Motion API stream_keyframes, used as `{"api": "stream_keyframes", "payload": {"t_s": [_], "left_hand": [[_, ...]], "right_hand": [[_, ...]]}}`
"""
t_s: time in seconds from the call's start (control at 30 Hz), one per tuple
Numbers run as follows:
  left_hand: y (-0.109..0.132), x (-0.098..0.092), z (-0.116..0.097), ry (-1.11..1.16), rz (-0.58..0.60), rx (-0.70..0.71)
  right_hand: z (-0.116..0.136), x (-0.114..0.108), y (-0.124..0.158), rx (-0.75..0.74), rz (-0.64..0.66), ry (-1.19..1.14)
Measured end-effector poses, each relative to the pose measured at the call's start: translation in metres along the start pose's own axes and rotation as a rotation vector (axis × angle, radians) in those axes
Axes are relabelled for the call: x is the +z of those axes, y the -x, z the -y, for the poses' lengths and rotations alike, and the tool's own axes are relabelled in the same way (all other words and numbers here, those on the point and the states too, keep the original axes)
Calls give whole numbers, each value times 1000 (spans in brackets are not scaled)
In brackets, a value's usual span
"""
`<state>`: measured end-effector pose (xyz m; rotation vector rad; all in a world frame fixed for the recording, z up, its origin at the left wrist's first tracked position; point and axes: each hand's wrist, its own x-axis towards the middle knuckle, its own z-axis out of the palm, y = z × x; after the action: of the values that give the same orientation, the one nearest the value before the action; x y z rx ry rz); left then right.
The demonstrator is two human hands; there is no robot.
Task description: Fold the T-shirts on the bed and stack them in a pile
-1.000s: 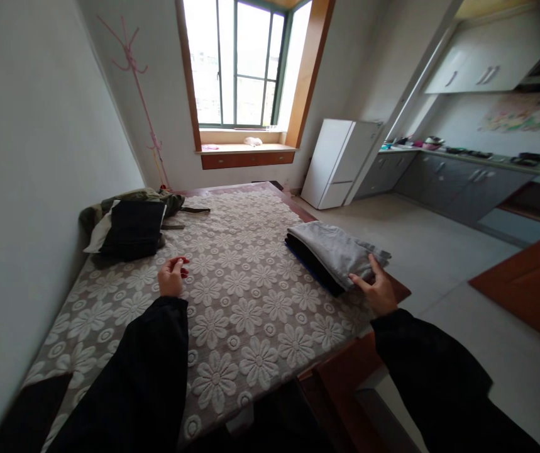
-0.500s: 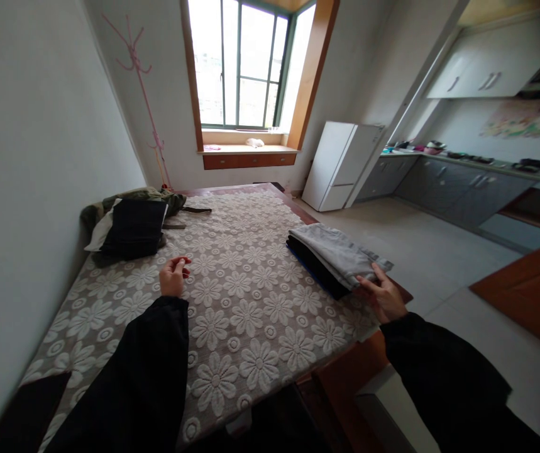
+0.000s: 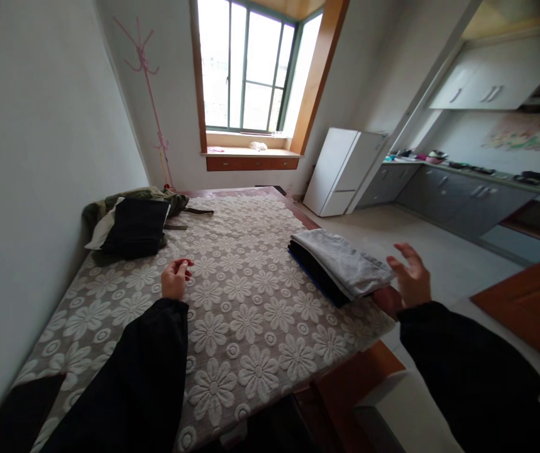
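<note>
My right hand is open, fingers spread and slightly bent, just off the right end of a folded grey garment. That garment lies on top of folded black clothing, with a thin blue edge showing low in the stack. The stack rests near the right edge of a table covered by a floral tablecloth. Over the left half of the cloth is my left hand, its fingers curled in loosely with nothing visible in them.
A folded black cloth lies on a green bag-like item with straps at the far left of the table. A pink coat stand rises behind it. Beyond are a window sill, a white fridge and kitchen cabinets.
My right hand has let go of the grey garment's end and moved right, its fingers opening. The garment now lies flatter on the stack. My left hand has barely moved.
</note>
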<state>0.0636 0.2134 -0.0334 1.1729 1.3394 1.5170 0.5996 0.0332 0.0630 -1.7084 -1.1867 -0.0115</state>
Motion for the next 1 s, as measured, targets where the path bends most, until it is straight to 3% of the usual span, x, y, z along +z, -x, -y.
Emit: {"api": "stream_keyframes", "payload": {"t_s": [0.13, 0.2, 0.27, 0.33, 0.43, 0.53, 0.63, 0.83, 1.0], "left_hand": [[2, 1, -2, -11, 11, 4], [3, 2, -3, -17, 14, 8], [4, 1, -3, -25, 16, 12], [5, 1, -3, -34, 17, 16], [5, 2, -3, -47, 22, 24], [5, 3, -1, -58, 36, 30], [5, 5, 0, -66, 54, 33], [6, 6, 2, -82, 66, 34], [5, 6, 7, -102, 54, 26]], "right_hand": [[60, 10, -82, -473, 248, 90], [78, 32, -121, -644, 391, 172], [79, 66, -148, -702, 518, 234], [65, 106, -156, -677, 640, 280], [27, 160, -137, -480, 770, 384], [-7, 190, -111, -412, 809, 409], [-28, 199, -103, -397, 811, 398], [-43, 207, -113, -311, 710, 278], [-54, 209, -115, -128, 470, 245]]}}
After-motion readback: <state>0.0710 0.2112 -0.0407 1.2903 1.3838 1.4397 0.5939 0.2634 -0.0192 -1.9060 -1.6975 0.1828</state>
